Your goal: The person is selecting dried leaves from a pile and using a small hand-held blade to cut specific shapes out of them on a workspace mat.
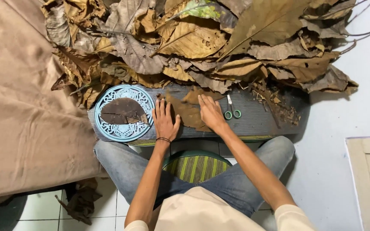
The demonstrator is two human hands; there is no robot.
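Both of my hands lie flat, fingers spread and gripping nothing, on a dry brown leaf (188, 112) near the middle of the grey ribbed mat (258, 119). My left hand (165, 121) presses the leaf's left part, close to the mat's near edge; my right hand (211, 112) presses its right part, fingers pointing toward the mat's far edge.

Procedure for flattening, as I judge it:
1. Keep the palms level and the fingers wide, so the load spreads over the blade of the leaf.
2. Press gently. The leaf looks brittle and already ragged at its edges; sharp force would probably crack it.
3. Work outward from the middle rib toward the edges, one hand anchoring.

Surroundings:
- The small scissors (231, 108) with green handles lie just beside my right hand, toward the mat's right end, blades pointing to the far edge.
- The round pale-blue openwork tray (103, 102) sits at the mat's left end and carries dark cut leaf pieces (123, 111).
- The heap of dry leaves (202, 38) overhangs the far edge of the mat.
- Crumbled leaf scraps (279, 105) lie at the mat's far right corner.
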